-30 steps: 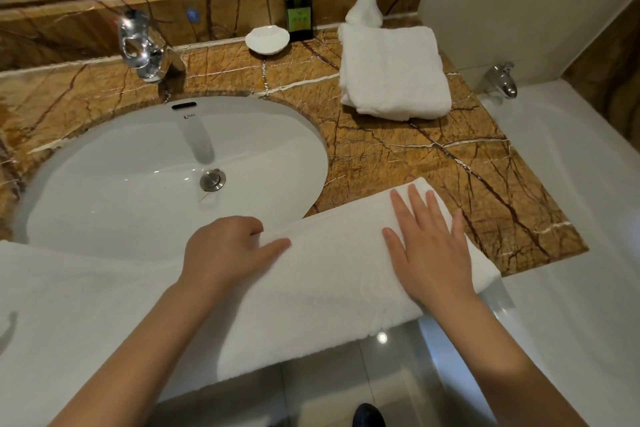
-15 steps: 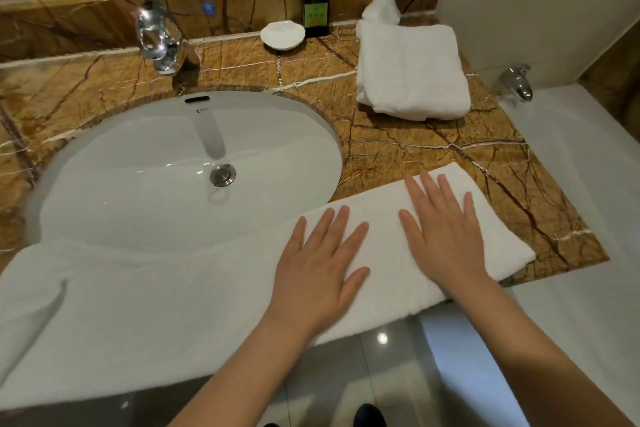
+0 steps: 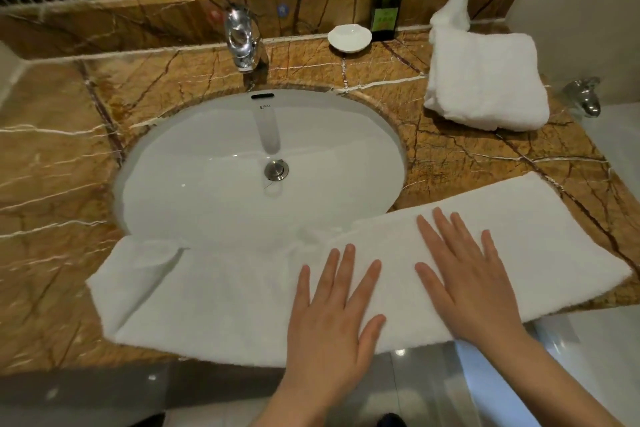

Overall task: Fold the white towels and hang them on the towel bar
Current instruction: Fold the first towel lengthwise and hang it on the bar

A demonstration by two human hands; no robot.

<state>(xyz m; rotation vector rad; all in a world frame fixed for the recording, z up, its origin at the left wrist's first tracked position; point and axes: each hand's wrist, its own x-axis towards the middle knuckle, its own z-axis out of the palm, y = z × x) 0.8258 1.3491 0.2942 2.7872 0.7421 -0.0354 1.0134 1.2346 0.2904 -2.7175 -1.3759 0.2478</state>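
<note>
**First onlooker:** A person's left hand (image 3: 332, 315) and right hand (image 3: 471, 281) lie flat, side by side, on a long white towel (image 3: 225, 305) stretched along the front edge of the marble counter (image 3: 52, 166). Both palms are down, with the fingers (image 3: 348, 260) straight and a little spread, pinching nothing.

**Second onlooker:** And the towel itself?

**First onlooker:** It's folded into a long band. The right part rests on stone, and the middle bridges the near rim of the sink (image 3: 180, 177), dipping slightly there. The left end, with one corner turned over, lies on the counter too. The near edge hangs a little past the counter's front.

**Second onlooker:** How would it handle?

**First onlooker:** It looks like soft, thick terry, light enough for one hand and limp throughout. I doubt it keeps a crease unless pressed. I'd guess the unsupported stretch over the basin slumps if let go. It's neither fragile nor slick, though polished stone beneath might let it slide.

**Second onlooker:** Where would you take hold?

**First onlooker:** At the short ends, I'd judge. Square that turned corner, pinch both corners of the right end and carry them across to the left. For hanging, lift from the fold line so the layers drop evenly.

**Second onlooker:** Any others?

**First onlooker:** A second towel (image 3: 485, 80), already folded square, sits at the back right of the counter. It is near a dark bottle (image 3: 386, 15) and well apart from the hands. No towel bar is in sight from here.
</note>
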